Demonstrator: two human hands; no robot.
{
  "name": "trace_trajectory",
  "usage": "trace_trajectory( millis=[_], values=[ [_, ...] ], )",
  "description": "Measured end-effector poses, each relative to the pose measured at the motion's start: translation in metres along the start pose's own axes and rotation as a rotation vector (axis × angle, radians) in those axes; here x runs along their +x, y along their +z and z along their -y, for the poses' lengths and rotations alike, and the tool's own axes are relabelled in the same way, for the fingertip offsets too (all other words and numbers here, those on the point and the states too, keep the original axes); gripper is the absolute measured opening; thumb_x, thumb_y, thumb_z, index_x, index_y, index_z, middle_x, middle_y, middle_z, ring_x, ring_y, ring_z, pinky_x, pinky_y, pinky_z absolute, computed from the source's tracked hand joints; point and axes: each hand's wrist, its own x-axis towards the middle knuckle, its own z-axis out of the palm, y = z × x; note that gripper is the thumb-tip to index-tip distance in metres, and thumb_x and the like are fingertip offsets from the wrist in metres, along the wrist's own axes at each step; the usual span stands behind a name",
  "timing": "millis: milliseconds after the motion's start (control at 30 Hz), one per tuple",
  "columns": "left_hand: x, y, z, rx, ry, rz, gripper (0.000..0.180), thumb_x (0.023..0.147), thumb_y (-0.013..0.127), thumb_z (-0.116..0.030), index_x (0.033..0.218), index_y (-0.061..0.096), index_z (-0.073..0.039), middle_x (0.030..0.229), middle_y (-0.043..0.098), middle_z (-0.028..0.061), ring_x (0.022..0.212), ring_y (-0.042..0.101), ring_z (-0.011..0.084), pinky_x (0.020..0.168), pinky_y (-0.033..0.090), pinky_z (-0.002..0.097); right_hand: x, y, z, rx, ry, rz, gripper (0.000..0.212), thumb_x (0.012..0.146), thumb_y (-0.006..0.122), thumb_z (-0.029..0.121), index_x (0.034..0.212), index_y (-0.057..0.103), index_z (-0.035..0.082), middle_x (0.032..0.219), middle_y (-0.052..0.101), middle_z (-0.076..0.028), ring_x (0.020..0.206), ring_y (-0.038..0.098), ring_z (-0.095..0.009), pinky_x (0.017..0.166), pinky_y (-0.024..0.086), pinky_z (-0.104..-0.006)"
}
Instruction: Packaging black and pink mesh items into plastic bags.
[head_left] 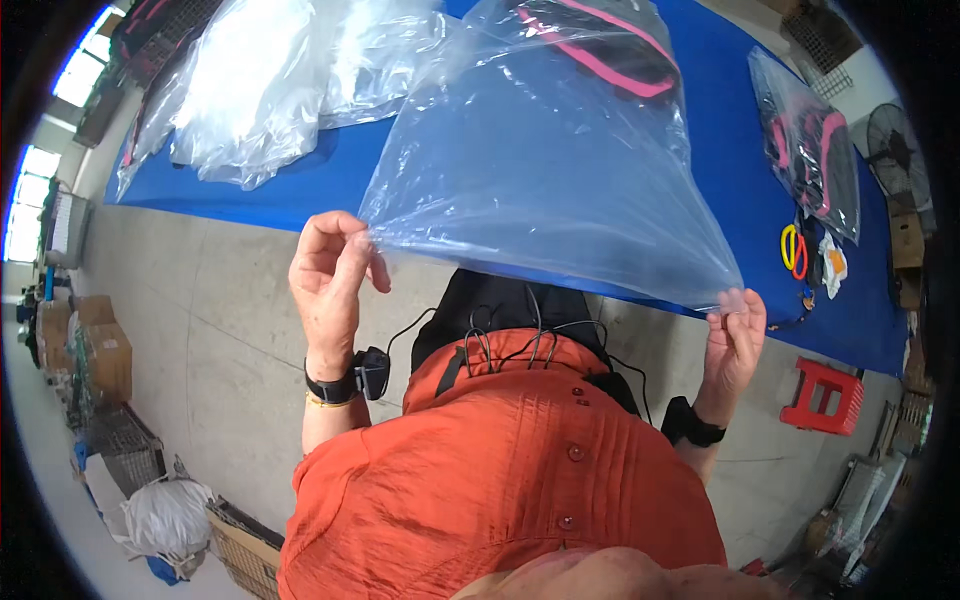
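Nearest is the person's orange shirt (510, 450), buttoned down the front, with thin black cables (540, 335) looping at the waist. Both wrists wear black straps; the one on the left wrist carries a small black device (372, 373).

The left hand (332, 285) has its thumb and index finger closed in a pinch on the near left corner of a clear plastic bag (530, 190), the other fingers loosely curled. The right hand (738, 335) pinches the near right corner between thumb and fingertips. Between the two hands the bag's near edge is drawn out nearly straight, just past the near edge of a blue table (725, 150). The rest of the bag spreads away over the table, and a dark item with pink trim (640, 85) lies at its far end, seen through the plastic.

To the right of the near floor stands a red stool (823, 396); to the left are a white sack (170, 515) and cardboard boxes (100, 350). On the right of the table lie scissors (795, 250) with yellow and red handles. Farther along that side is another dark and pink item in clear plastic (812, 150), with a fan (890, 135) beyond the table's right edge. At the far left a heap of clear plastic bags (250, 100) covers part of the table.
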Motion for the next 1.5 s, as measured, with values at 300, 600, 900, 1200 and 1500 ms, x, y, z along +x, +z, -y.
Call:
trace_trajectory(
  millis=[300,600,900,1200,1500],
  values=[
    [0.008,0.018,0.025,0.559,0.148,-0.147,0.016,0.096,0.066,0.002,0.096,0.051,-0.003,0.083,0.057,0.0005,0.066,0.053,0.0061,0.060,0.046,0.0219,0.001,0.022,0.008,-0.249,-0.101,-0.005,0.032,0.099,0.058,0.000,0.131,0.052,0.000,0.111,0.067,-0.015,0.100,0.067,-0.023,0.082,0.055,-0.0321],
    [0.005,0.035,-0.009,0.795,0.553,-0.101,0.016,0.089,0.063,0.012,0.101,0.063,0.002,0.104,0.063,0.0098,0.082,0.058,0.0123,0.064,0.047,0.0220,0.004,0.035,0.014,-0.365,-0.208,-0.067,0.018,0.103,0.056,0.004,0.120,0.056,0.000,0.100,0.067,-0.010,0.085,0.061,-0.015,0.081,0.049,-0.0293],
    [0.007,0.020,-0.014,0.851,0.629,0.033,0.032,0.077,0.050,0.023,0.094,0.063,0.000,0.098,0.060,0.0106,0.084,0.059,0.0203,0.066,0.047,0.0265,0.006,0.034,0.016,-0.349,-0.217,-0.116,0.015,0.105,0.053,0.007,0.117,0.056,0.000,0.095,0.066,-0.011,0.080,0.062,-0.015,0.077,0.052,-0.0293],
    [-0.004,0.024,-0.021,0.641,0.409,0.158,0.021,0.076,0.051,0.016,0.088,0.056,0.001,0.103,0.057,0.0109,0.072,0.052,0.0110,0.060,0.045,0.0240,0.000,0.035,0.014,-0.368,-0.196,-0.204,0.015,0.105,0.054,0.008,0.117,0.056,0.000,0.093,0.067,-0.011,0.074,0.061,-0.014,0.071,0.051,-0.0273],
    [0.001,0.026,-0.004,0.925,0.356,0.242,0.020,0.079,0.061,0.014,0.090,0.054,-0.002,0.082,0.052,0.0070,0.065,0.051,0.0178,0.058,0.042,0.0293,0.003,0.035,0.011,-0.373,-0.200,-0.243,0.016,0.105,0.055,0.010,0.117,0.056,0.000,0.090,0.068,-0.011,0.074,0.061,-0.014,0.070,0.051,-0.0271]
  ],
)
